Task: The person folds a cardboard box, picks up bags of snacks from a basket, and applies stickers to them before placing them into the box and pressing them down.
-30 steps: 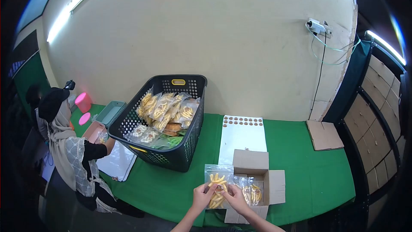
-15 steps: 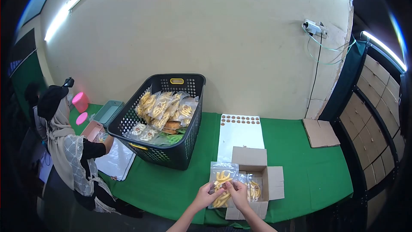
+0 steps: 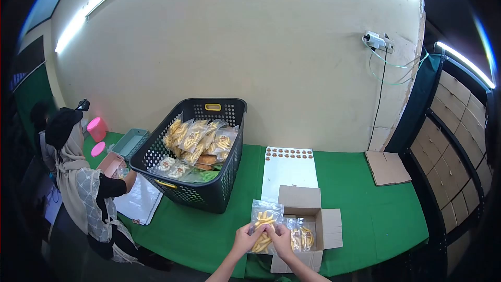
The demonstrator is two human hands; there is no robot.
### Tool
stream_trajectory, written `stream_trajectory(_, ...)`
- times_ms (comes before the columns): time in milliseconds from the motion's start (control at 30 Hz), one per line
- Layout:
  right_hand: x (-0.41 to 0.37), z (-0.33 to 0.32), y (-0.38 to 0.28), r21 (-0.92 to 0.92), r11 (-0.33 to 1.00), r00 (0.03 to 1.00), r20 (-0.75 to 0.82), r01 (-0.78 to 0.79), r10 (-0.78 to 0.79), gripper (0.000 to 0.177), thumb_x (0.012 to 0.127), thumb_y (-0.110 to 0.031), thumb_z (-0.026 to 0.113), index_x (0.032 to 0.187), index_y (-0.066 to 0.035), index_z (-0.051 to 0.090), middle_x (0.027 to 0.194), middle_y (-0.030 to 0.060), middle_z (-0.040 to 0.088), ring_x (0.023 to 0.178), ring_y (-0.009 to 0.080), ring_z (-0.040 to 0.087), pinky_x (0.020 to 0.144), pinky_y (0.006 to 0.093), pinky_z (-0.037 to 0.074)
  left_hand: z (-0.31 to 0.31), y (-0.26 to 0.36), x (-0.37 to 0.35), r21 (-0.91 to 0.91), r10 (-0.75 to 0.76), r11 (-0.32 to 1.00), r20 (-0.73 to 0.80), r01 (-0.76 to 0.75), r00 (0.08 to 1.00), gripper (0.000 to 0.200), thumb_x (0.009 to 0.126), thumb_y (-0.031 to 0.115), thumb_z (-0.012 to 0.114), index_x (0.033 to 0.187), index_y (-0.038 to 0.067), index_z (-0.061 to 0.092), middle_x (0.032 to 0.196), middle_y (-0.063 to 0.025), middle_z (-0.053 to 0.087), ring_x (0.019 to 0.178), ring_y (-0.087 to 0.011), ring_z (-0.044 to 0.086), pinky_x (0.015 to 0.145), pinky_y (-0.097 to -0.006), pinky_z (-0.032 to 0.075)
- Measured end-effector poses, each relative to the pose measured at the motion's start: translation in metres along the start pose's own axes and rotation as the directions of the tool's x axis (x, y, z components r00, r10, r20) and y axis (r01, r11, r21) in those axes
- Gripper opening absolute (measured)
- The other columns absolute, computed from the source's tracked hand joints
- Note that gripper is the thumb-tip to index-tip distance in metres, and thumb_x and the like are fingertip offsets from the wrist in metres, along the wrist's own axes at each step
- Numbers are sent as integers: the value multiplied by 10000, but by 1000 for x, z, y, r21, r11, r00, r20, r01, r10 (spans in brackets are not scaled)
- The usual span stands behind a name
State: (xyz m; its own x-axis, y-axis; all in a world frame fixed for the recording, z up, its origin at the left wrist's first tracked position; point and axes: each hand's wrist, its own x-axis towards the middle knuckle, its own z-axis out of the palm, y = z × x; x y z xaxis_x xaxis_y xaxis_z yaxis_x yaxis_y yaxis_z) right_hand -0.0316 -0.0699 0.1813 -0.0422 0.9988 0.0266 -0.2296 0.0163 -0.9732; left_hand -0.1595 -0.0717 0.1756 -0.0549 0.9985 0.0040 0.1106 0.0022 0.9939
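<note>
A clear zip bag of yellow stick-shaped snacks [image 3: 266, 214] is held upright between both hands, over the left side of an open cardboard box [image 3: 331, 228]. My left hand [image 3: 245, 239] grips the bag's left edge. My right hand [image 3: 282, 241] grips its right edge, and both thumbs press at the middle of its front, hiding that part. Inside the box stand similar snack bags [image 3: 307, 237] with round labels. Behind the box lies a white sheet [image 3: 288, 173] with rows of small round stickers along its far end.
A large black perforated basket [image 3: 222, 190] full of bagged snacks stands to the left on the green-covered table [image 3: 373, 219]. Further left, a person [image 3: 78, 172] reaches toward a pink tray [image 3: 108, 164]. Flat cardboard [image 3: 387, 168] lies at the right; a socket [image 3: 378, 40] with cables is on the wall.
The view has tilted slightly, so the scene sits lower. My thumbs have come together on the front of the bag, covering the label area. The bag stays in both hands.
</note>
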Motion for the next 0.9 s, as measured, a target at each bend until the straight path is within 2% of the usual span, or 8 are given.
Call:
stream_trajectory(67, -3, -2, 2, 2, 1000, 1000, -11, 6, -6, 149, 833, -127, 555, 850, 21, 543, 827, 48, 593, 740, 74, 541, 645, 211, 437, 3, 20, -6, 62, 34, 998, -31, -32, 999, 240, 809, 221, 593, 823, -18, 612, 657, 20, 571, 571, -26, 481, 487, -176, 388)
stream_trajectory(267, -13, -6, 2, 66, 997, 996, -86, 42, -36, 141, 842, -116, 536, 855, 22, 563, 793, 31, 588, 712, 55, 525, 614, 200, 423, 5, -16, 1, 75, 61, 995, 68, -66, 996, 246, 798, 243, 604, 814, -2, 617, 579, 26, 533, 524, -16, 436, 452, -189, 354)
stream_trajectory(367, -12, -7, -2, 63, 998, 997, -79, 28, -23, 147, 842, -124, 536, 850, 19, 572, 788, 24, 587, 702, 49, 519, 608, 194, 417, 10, -6, 1, -157, 82, 985, 47, -74, 995, 240, 804, 239, 599, 829, 0, 614, 596, 27, 537, 530, -19, 440, 456, -190, 357)
stream_trajectory(467, -8, -6, -7, 98, 995, 998, -69, 17, -10, 151, 839, -129, 542, 845, 18, 574, 780, 21, 587, 694, 47, 518, 606, 195, 415, 5, -17, 7, -64, 12, 998, 80, -7, 997, 258, 807, 246, 595, 873, -3, 610, 653, 1, 574, 565, -26, 475, 476, -192, 382)
stream_trajectory(567, -1, -6, -4, 100, 995, 998, -54, 13, -7, 158, 827, -131, 563, 848, 25, 572, 774, 26, 589, 699, 55, 526, 613, 204, 422, 3, 3, 3, -29, 62, 998, 60, -60, 996, 273, 805, 250, 596, 906, -4, 606, 697, -13, 594, 598, -30, 499, 493, -195, 402)
stream_trajectory(667, 2, -3, -4, 47, 999, 1000, -14, 21, -20, 168, 816, -130, 582, 854, 33, 571, 791, 40, 598, 716, 69, 542, 632, 211, 434, -2, 3, 2, 106, 100, 989, 26, -102, 995, 285, 805, 255, 596, 922, -5, 601, 704, -13, 597, 610, -33, 508, 509, -200, 410)
stream_trajectory(767, 2, -3, -9, 23, 1000, 1000, 20, 3, -4, 176, 813, -126, 587, 868, 40, 572, 822, 54, 607, 733, 79, 552, 650, 213, 443, -2, 15, 0, -22, 65, 998, 45, -65, 997, 284, 803, 253, 599, 929, -1, 603, 713, 6, 594, 611, -26, 497, 521, -193, 406)
stream_trajectory(900, 4, -4, -6, 35, 999, 1000, 11, 17, -18, 182, 824, -125, 571, 891, 43, 576, 831, 57, 609, 738, 78, 550, 653, 212, 444, -4, -3, 3, -62, 29, 998, 112, -22, 993, 264, 805, 237, 600, 917, -2, 605, 717, 27, 580, 615, -16, 477, 533, -180, 395)
